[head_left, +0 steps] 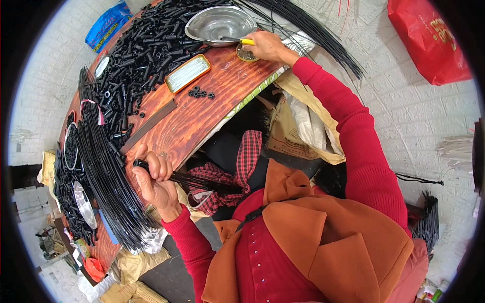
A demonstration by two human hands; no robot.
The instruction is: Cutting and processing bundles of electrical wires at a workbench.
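Right now, starting at the left, your left hand is closed around a bunch of thin black rods at the near edge of the wooden table. Their capped end pokes out past your thumb toward the left, and the long axis runs from there rightward and a little toward you, off the table edge and over the red checked cloth in your lap. Just left of that fist lies the big sheaf of long black rods, its length running near to far along the table, almost square to the bunch you hold.

Moving right, the heap of short black tubes covers the far left of the table, a small cluster of black rings lies in the open middle, and a flat rectangular tin sits just beyond them.

Farther right, your right hand is well apart from the left, stretched to the far edge and curled around a yellow-handled tool, resting over a small round tin beside the metal bowl. So the bunch is in your left hand alone; the rings lie between the two hands, somewhat nearer the right.
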